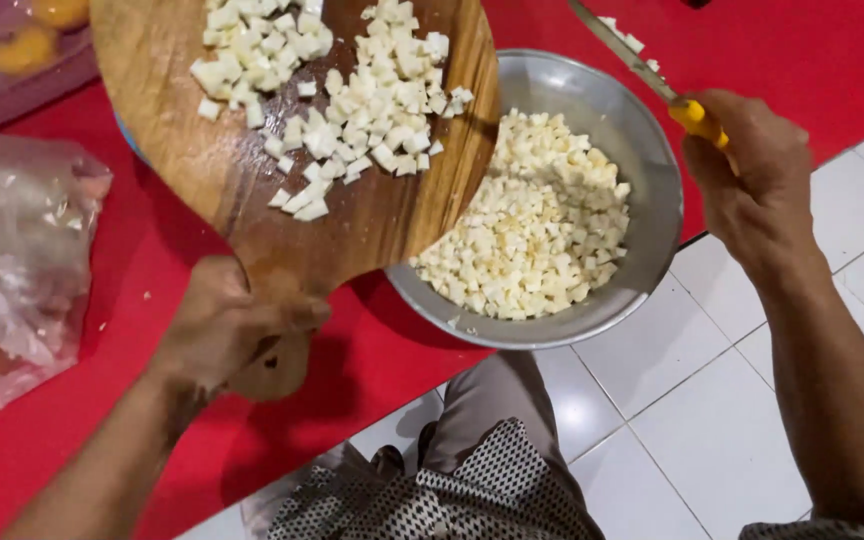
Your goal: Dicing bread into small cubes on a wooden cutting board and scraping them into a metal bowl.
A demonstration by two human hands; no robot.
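Red mat over white floor tiles. Left hand (220, 325) closed on handle of round wooden board (292, 130), upper centre, tilted over steel bowl (642, 160) at centre right. White diced cubes (337, 90) on board, more in bowl. Right hand (752, 180) clenched round yellow-handled knife (652, 75), upper right. Plastic bag (17, 260) at left.
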